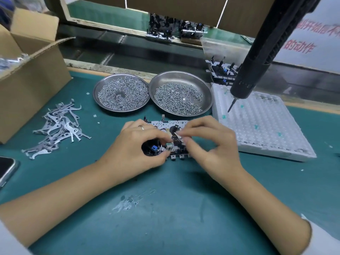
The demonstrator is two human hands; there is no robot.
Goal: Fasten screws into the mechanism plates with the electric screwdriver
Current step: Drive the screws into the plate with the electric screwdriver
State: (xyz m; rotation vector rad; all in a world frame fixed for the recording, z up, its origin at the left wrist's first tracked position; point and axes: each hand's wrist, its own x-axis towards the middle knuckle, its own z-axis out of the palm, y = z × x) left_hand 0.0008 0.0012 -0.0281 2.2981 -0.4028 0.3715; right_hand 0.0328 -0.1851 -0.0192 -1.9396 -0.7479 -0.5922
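Green mat (165, 199); silver screws (177, 101); black screwdriver (257, 57); white tray (266, 126).

mirrored red characters on white sign (312, 34), unreadable

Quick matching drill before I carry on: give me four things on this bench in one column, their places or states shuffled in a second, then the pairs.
Things:
1. Black electric screwdriver
2. Pile of flat grey metal levers
3. Two round steel dishes of screws
4. White dimpled foam tray

Places or states:
A. Loose on the green mat, beside the cardboard box
B. Hanging, bit pointing down, unheld
C. Side by side behind the mechanism plate
D. Flat on the mat, right of the right hand

Pairs: 1-B, 2-A, 3-C, 4-D
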